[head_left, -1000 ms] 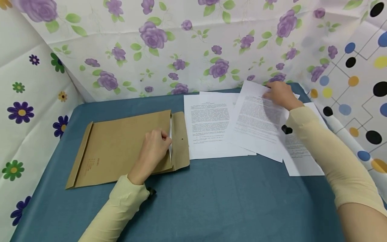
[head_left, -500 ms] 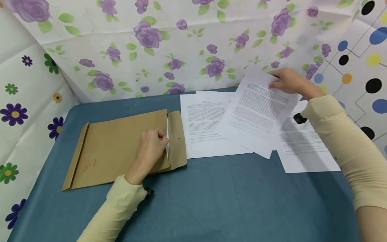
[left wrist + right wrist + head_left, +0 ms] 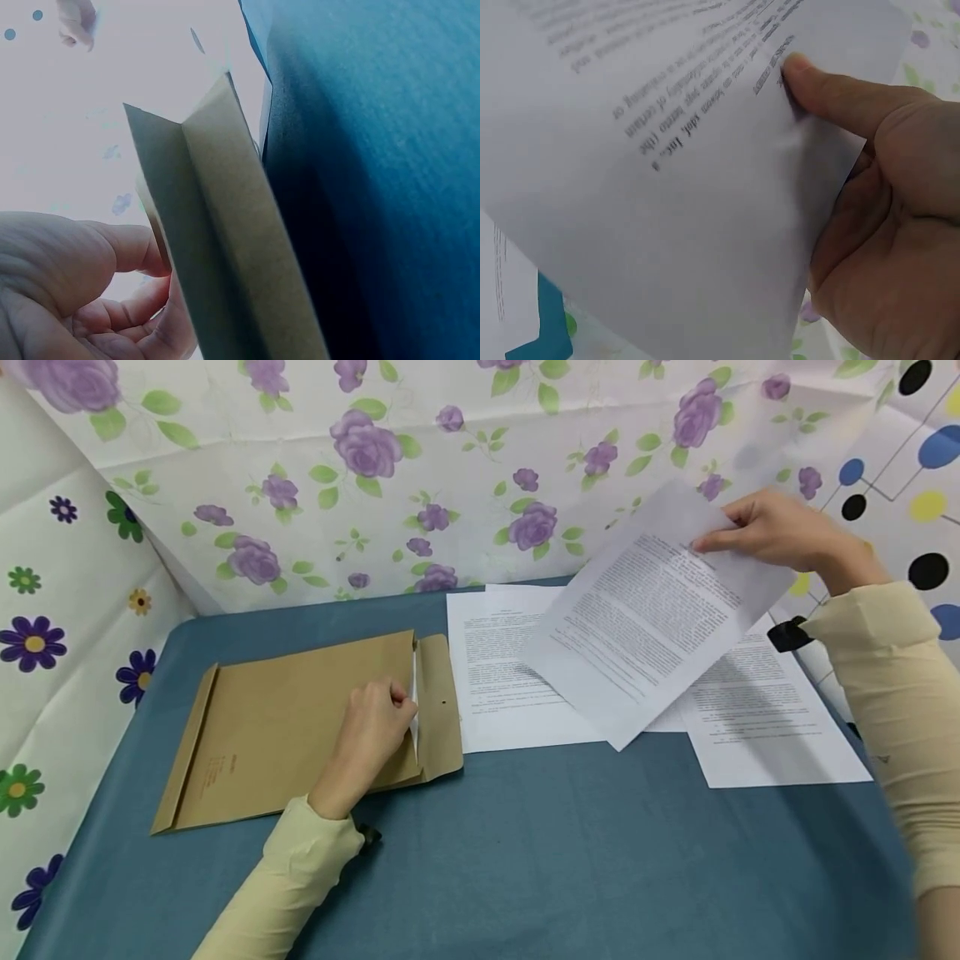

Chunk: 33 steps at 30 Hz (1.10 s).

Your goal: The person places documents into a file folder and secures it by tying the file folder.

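Two hands are busy over the blue tablecloth (image 3: 525, 860). The right hand (image 3: 787, 535) has one printed sheet (image 3: 652, 610) pinched near its top edge, thumb on the printed face and fingers curled behind, as the right wrist view shows plainly (image 3: 832, 97); the sheet hangs tilted in the air above the other papers, its lower corner low over them, whether touching I cannot tell. The left hand (image 3: 371, 735) rests on the brown envelope (image 3: 300, 727), which lies flat at the left of the table with its flap (image 3: 438, 702) folded out toward the papers; the fingertips sit right at the mouth, and from the left wrist view the fingers (image 3: 135, 247) look curled under the paper edge, holding the mouth slightly open. A sliver of white shows at that opening. Two more printed pages lie flat, one just beside the flap (image 3: 510, 677) and one further right (image 3: 765, 718). Judging by this, the sheet looks bound for the envelope, and doing it well would mean turning the sheet so a short edge leads squarely into the mouth, keeping the pinch light so the paper does not crease, and having the left hand lift the upper wall a little more so nothing catches on the flap's fold.
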### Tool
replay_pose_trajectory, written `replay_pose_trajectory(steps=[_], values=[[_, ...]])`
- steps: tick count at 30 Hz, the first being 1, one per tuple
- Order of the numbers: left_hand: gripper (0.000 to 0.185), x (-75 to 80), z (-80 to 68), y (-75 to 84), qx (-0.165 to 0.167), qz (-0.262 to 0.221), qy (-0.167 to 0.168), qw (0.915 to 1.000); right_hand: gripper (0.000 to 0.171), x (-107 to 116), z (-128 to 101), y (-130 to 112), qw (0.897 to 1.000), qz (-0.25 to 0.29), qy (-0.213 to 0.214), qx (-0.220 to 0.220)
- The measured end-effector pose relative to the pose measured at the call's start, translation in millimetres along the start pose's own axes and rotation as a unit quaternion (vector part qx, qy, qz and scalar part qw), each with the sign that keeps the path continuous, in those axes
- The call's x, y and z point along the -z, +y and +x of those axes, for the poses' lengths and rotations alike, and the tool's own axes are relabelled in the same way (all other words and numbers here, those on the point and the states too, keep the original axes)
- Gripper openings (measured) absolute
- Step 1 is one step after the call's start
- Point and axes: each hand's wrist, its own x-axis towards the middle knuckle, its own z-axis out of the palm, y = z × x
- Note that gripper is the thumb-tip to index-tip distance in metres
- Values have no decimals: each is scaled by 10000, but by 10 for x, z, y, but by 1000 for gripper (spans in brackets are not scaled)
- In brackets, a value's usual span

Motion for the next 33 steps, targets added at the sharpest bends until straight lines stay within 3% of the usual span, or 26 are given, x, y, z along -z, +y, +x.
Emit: replay_pose_trajectory(steps=[7,9,11,12,15,17,18,22,25,27,33], values=[[13,5,-13,-10,55,-10,31,10000,25,85,-131,-26,9981,608,96,-101],[14,5,-11,-13,30,2,44,10000,22,88,-166,-11,9946,1027,102,96],[15,8,-9,-10,-12,10,63,10000,22,78,-198,12,9821,1855,25,319],[15,8,-7,-9,-30,18,72,10000,22,62,-207,22,9690,2435,-10,416],[15,11,-7,-3,-66,21,96,9999,24,-22,-215,35,9115,4071,-113,565],[14,12,-9,-3,-56,11,102,9999,23,-103,-210,21,8732,4847,-114,497],[13,11,-9,-4,-54,11,108,9999,24,-148,-208,9,8589,5103,-85,417],[12,20,-2,2,-27,20,115,9999,26,-359,-200,-64,8169,5764,178,-8],[12,26,1,12,-10,40,123,9999,28,-567,-199,-106,7943,6051,448,-296],[12,29,2,11,-10,51,127,9999,30,-727,-200,-117,7907,6073,614,-463],[10,24,-22,-5,42,48,83,9999,44,-1241,-221,-138,8122,5641,985,-1116]])
